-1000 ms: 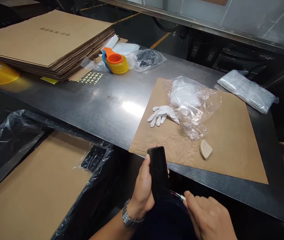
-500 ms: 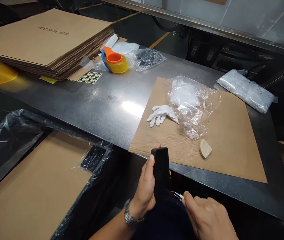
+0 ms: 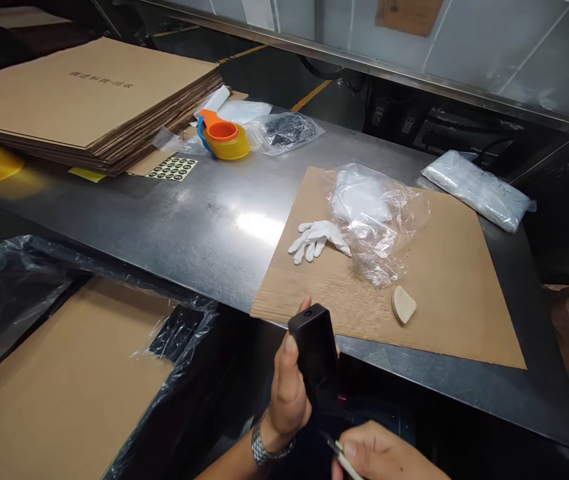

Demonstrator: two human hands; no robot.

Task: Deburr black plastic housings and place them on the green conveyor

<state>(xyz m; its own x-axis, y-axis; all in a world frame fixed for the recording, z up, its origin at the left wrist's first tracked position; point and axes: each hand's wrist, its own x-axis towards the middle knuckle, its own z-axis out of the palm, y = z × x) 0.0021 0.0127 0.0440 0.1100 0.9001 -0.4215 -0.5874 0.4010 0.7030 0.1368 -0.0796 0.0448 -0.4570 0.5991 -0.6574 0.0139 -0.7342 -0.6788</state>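
One thick stack of flat brown cardboard (image 3: 134, 80) lies at the far left of our grey steel table (image 3: 189, 227), well apart from our hands. Nearer the middle, past a silver link watch (image 3: 260, 450) on the wrist, our left hand (image 3: 289, 393) is wrapped firmly around a black, oblong, box-like piece (image 3: 314, 347), thumb along its left side and a fingertip showing at its right. We hold this piece just in front of the table's near edge, its long axis running up and away from us, the top leaning a little left; a small round hole shows in the end face there.

Next comes a slim tool with a white handle and a narrow dark tip (image 3: 348, 465), pinched between the thumb and fingers of our right hand (image 3: 381, 453). What counts is how these two lie: the tool slants up and left, aimed from below at the black piece's lower end, which fades into shadow, so we cannot tell the exact gap.

Farther right, on a flat brown cardboard sheet (image 3: 454, 307), a beige wedge-shaped block (image 3: 404, 305) rests, touched by neither hand.
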